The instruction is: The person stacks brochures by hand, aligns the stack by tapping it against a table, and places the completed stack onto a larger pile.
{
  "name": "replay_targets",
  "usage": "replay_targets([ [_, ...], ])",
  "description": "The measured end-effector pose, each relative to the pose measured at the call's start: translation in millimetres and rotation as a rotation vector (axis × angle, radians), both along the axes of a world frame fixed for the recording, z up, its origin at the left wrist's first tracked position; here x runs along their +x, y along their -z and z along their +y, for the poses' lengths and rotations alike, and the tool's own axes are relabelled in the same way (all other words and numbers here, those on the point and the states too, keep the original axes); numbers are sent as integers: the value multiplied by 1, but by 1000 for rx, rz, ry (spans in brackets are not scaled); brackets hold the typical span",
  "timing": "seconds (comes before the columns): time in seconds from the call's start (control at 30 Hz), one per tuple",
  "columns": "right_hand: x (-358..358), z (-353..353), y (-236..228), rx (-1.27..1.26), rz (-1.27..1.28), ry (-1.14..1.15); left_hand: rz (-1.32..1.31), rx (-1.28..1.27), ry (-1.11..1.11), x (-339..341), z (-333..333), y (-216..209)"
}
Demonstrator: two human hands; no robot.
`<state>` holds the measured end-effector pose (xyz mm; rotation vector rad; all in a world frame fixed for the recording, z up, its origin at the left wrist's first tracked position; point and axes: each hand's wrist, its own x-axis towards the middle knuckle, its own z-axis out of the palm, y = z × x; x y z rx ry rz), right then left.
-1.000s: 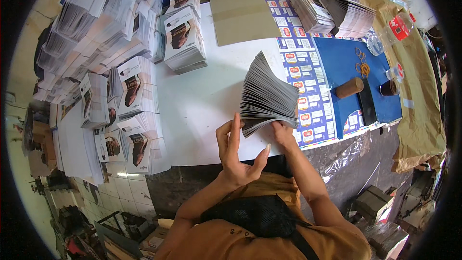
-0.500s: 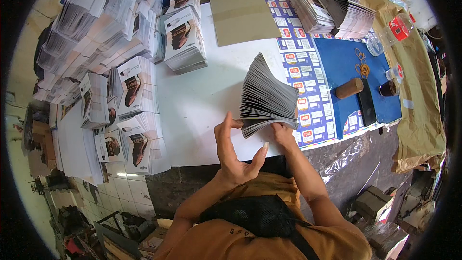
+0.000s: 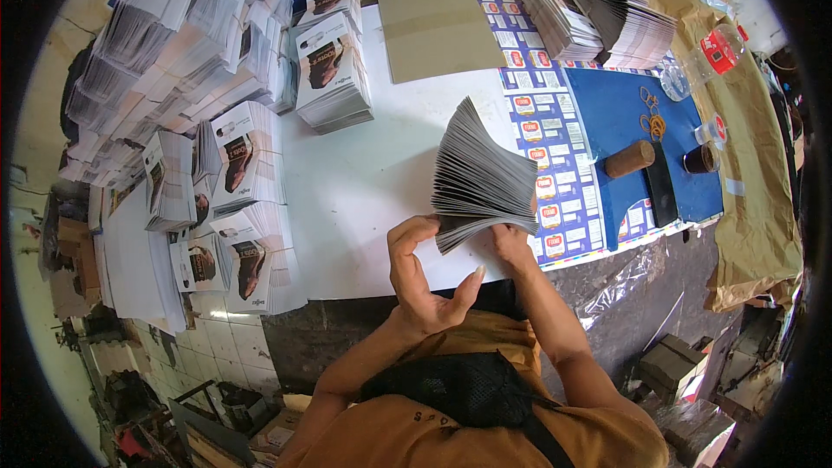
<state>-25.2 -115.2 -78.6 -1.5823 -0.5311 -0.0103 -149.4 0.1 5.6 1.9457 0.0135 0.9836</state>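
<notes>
A thick fanned stack of printed sheets or thin booklets [image 3: 481, 178], dark on its spread edges, is held just above the white tabletop [image 3: 381, 208]. My right hand [image 3: 511, 247] grips its lower right end, with most of those fingers hidden behind the paper. At the stack's lower left edge is my left hand [image 3: 425, 282], its bent fingertips against the edges and its thumb standing well apart. Nothing is grasped in that left palm.
Tall bundles of booklets [image 3: 182, 52] crowd the left, with a banded pile [image 3: 334, 74] beside them. Grey-brown board [image 3: 438, 30] lies behind. Rightward are more booklet stacks [image 3: 598, 17], a brown cylinder [image 3: 630, 159], rubber bands [image 3: 656, 127], a dark cup [image 3: 700, 159] and a plastic bottle [image 3: 724, 48].
My left hand's fingers have bent more and shifted a little down against the stack's edge. The stack's lower left corner has dipped slightly, while my right hand barely moves.
</notes>
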Motion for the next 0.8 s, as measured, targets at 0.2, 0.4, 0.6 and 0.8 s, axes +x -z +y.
replay_targets([
  [0.2, 2, 3, -12, 81, -128, 3, 95, 21, 17, -3, 1, -4],
  [0.4, -2, -6, 23, 6, 29, -20, 67, 54, 9, -4, 0, -4],
  [0.6, -4, -8, 32, 3, 112, -30, -11, -41, 17, -3, -2, 3],
  [0.8, -2, -4, 9, -6, -38, -18, -14, -164, 49, -1, -5, 4],
])
